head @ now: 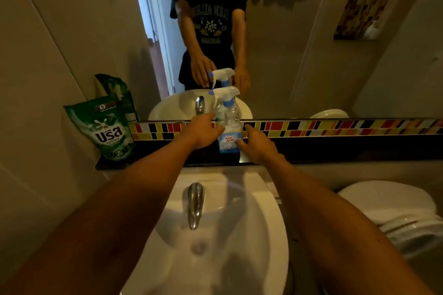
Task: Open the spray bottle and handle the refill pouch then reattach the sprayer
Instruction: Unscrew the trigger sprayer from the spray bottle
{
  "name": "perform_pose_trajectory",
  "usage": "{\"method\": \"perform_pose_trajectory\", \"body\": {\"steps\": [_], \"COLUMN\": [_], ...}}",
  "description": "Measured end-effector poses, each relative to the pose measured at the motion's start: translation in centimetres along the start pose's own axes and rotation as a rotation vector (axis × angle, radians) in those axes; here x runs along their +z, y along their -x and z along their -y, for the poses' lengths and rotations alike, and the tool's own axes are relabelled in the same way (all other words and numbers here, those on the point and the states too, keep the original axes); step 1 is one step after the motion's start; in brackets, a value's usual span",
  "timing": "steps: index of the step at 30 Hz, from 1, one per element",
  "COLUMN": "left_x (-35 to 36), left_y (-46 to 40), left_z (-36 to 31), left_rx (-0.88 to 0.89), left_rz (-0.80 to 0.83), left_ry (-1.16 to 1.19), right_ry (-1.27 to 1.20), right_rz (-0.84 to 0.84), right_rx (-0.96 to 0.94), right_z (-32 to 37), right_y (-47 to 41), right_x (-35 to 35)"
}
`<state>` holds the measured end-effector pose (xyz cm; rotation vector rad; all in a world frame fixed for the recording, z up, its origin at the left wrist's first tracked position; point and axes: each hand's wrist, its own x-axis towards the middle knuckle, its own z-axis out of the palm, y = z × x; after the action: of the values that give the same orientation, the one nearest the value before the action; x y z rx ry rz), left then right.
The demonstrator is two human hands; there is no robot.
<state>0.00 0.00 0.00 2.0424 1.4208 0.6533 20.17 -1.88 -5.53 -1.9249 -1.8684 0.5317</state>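
A clear spray bottle (229,124) with a white and blue trigger sprayer (224,94) stands upright on the dark ledge (335,153) under the mirror, sprayer attached. My left hand (203,133) is at the bottle's left side, fingers apart and touching or nearly touching it. My right hand (255,142) is at its lower right, fingertips by the blue label. Neither hand has closed around it. A green refill pouch (111,129) leans upright against the wall at the ledge's left end.
A white sink (263,235) with a chrome faucet (195,203) lies below the ledge. A white toilet (393,211) is at the right. The mirror (287,43) reflects a person, the bottle and the faucet. A coloured tile strip (335,127) runs behind the ledge.
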Motion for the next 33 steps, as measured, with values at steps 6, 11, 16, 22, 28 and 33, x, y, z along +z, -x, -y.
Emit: {"method": "perform_pose_trajectory", "body": {"steps": [6, 11, 16, 22, 28, 33], "left_x": [2.7, 4.4, 5.3, 5.9, 4.7, 2.8], "left_y": [-3.6, -6.0, -7.7, -8.2, -7.8, -6.9], "left_z": [-1.5, -1.2, -1.2, -1.2, -2.1, -2.6], "left_rx": [-0.052, -0.164, -0.227, -0.213, -0.170, -0.167], "left_rz": [-0.126, -0.206, -0.276, -0.332, -0.344, -0.368], "left_ry": [0.322, 0.633, 0.852, 0.853, 0.830, 0.773], "right_ry": [-0.349, -0.607, -0.764, -0.815, -0.814, -0.727], "right_rz": [0.085, 0.137, 0.199, 0.225, 0.225, 0.229], "right_rx": [0.048, 0.048, 0.059, 0.019, 0.010, -0.012], "right_z": [-1.1, -1.8, -2.7, -3.7, -4.1, -3.6], "right_y": [-3.1, -5.4, -7.1, -8.0, -7.7, -6.6], "right_x": [0.7, 1.5, 2.3, 3.1, 3.2, 2.5]}}
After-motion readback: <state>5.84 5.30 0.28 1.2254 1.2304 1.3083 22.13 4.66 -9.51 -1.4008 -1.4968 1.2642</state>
